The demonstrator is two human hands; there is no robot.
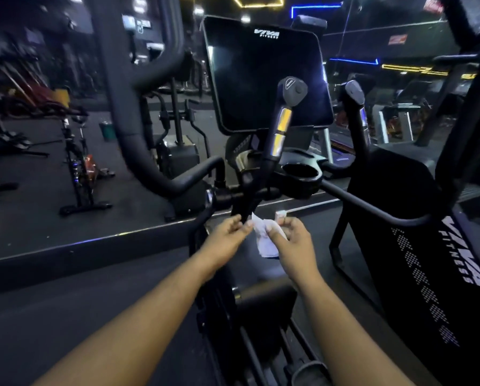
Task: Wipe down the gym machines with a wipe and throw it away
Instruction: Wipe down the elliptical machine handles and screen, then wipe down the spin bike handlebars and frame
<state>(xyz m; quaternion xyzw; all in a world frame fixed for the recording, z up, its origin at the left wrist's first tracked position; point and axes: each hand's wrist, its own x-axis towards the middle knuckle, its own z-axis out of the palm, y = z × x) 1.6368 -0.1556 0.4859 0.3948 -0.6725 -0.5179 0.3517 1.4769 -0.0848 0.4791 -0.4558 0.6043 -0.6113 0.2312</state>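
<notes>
Background was dim and motion-blurred; far machines hard to make out. The wipe (265, 238), white, thin and crumpled, hung between both hands, its lower edge partly hidden behind the right hand (294, 240). The right hand pinched it with curled fingers; the left hand (224, 235) pinched its upper corner. Both sat just below the machine's black matte handlebar (250, 193). The glossy dark console screen (263, 73) was upright above, a round cup holder (301, 174) beneath it.

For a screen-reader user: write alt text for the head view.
Two hands hold a white wipe in front of a black gym machine: the left hand pinches its top edge and the right hand grips its side. Above them stand the machine's dark screen and a handle, in a dim gym.
</notes>
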